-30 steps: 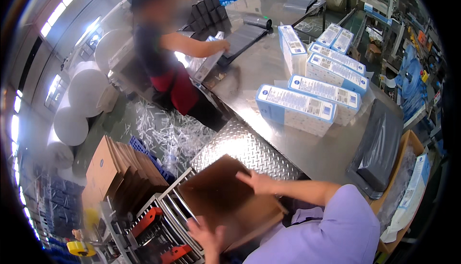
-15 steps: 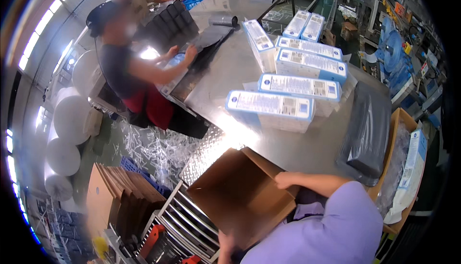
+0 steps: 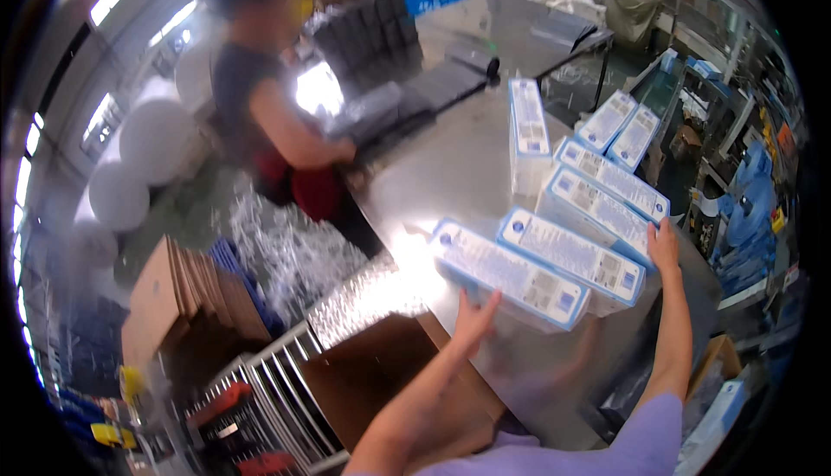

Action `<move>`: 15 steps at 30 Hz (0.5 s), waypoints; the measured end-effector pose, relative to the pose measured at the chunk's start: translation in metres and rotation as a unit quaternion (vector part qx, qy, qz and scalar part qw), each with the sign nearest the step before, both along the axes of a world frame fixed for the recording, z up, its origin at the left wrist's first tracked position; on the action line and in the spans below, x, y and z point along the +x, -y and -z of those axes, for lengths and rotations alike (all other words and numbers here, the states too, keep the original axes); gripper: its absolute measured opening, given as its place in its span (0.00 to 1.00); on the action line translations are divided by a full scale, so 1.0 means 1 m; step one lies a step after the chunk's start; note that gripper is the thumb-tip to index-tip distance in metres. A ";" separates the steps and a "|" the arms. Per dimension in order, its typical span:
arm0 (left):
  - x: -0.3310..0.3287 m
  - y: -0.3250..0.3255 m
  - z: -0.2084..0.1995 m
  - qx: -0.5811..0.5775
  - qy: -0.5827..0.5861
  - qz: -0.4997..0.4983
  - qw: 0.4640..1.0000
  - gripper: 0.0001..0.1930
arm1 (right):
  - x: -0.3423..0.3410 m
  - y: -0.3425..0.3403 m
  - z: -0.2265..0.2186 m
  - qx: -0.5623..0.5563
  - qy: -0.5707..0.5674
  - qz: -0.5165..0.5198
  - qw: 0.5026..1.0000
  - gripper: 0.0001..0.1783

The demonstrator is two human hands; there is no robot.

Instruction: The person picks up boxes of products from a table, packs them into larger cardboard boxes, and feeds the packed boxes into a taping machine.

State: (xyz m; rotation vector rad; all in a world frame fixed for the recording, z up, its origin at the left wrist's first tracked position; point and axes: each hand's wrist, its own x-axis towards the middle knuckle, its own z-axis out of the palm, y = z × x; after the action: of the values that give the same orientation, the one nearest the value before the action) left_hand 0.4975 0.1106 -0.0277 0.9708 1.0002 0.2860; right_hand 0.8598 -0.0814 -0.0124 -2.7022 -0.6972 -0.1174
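1. While both forearms reached over the steel table [image 3: 415, 186], an open cardboard box [image 3: 368, 372] sat nearest the body, on the roller rack [image 3: 290, 385]; brown inner walls visible, depths in shadow.
2. At lower right, an open brown carton [image 3: 723, 357] held clear plastic film and a blue-and-white packet [image 3: 720, 420].
3. Left hand [image 3: 474, 324]: thumb and fingers spread, at the near long side of the front blue-and-white carton [image 3: 511, 275]. Contact could not be told.
4. A second carton [image 3: 571, 255] stood close behind and to the right of the front one. Printed faces up on both; contents hidden.
5. Right hand [image 3: 665, 247]: fingers raised at the right ends of the middle pair of cartons [image 3: 599, 212]. Whether it gripped either, could not tell.
6. Beyond: two cartons side by side [image 3: 619, 130], plus one standing apart to the left [image 3: 530, 134].
7. Left of the rack, flattened cardboard [image 3: 190, 294] stood stacked beside a blue crate [image 3: 235, 270], its contents unclear.
8. Across the table, a co-worker [image 3: 281, 108] stood near dark grey packs [image 3: 368, 36]; farther back, a blue bin [image 3: 433, 0], contents too small to read.
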 end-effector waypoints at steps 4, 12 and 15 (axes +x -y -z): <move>0.035 -0.004 0.003 0.019 0.009 -0.017 1.000 0.50 | -0.014 -0.004 -0.013 -0.175 -0.073 -0.158 0.969 0.32; 0.028 0.003 0.031 0.141 0.138 0.137 0.971 0.44 | -0.053 -0.023 0.068 0.327 -0.734 -0.049 0.593 0.31; -0.004 0.005 0.011 0.083 0.176 0.128 0.973 0.48 | -0.081 -0.021 0.058 0.285 -0.736 -0.031 0.614 0.27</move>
State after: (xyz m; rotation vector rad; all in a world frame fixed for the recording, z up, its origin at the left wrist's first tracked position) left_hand 0.4938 0.1055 -0.0391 1.1405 0.5265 0.3164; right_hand 0.7789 -0.0602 -0.0699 -1.3155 -0.0974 1.4407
